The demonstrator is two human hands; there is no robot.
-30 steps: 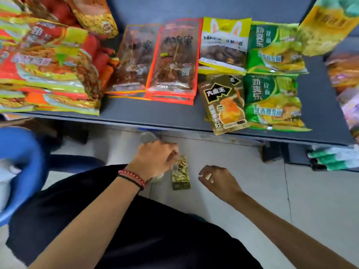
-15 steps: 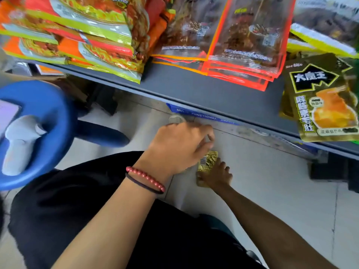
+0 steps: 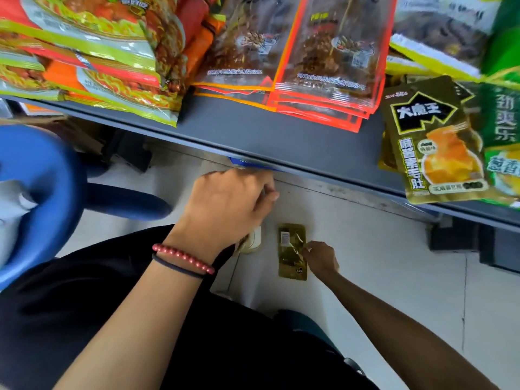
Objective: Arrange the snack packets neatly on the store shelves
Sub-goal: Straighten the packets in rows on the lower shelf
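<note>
A: Head view. What's on the shelf [image 3: 253, 130], left to right?
B: It's a dark grey shelf. Far left is a pile of orange-red noodle packets [image 3: 84, 52], lying flat and overlapping. Next is a stack of orange-edged packets [image 3: 239, 52] with clear fronts and a brown snack inside. Touching it on the right is a stack of red-edged packets [image 3: 326, 66] with the same sort of filling.
A: Right end?
B: An olive packet [image 3: 433, 142] with a black arrow label lies on another like it, lower end at the shelf's front edge. Just beside it are green packets [image 3: 503, 122], cut off by the frame. Behind those is a yellow-trimmed packet [image 3: 436, 38], print blurred.
A: Task item?
B: The small gold packet [image 3: 291, 250] lies flat on the floor [image 3: 394, 277] in front of the shelf, not on it.
A: Hands?
B: The right hand [image 3: 320, 258] pinches the small gold packet's right edge, fingertips curled onto it. The left hand [image 3: 228, 209] hovers higher, fingers curled under. Its back hides the palm, so I cannot tell whether it holds anything. There's a bead bracelet [image 3: 183, 258] on that wrist.
A: Anything else?
B: A blue stool [image 3: 36, 192] at left, beside the person's black-clad lap.
</note>
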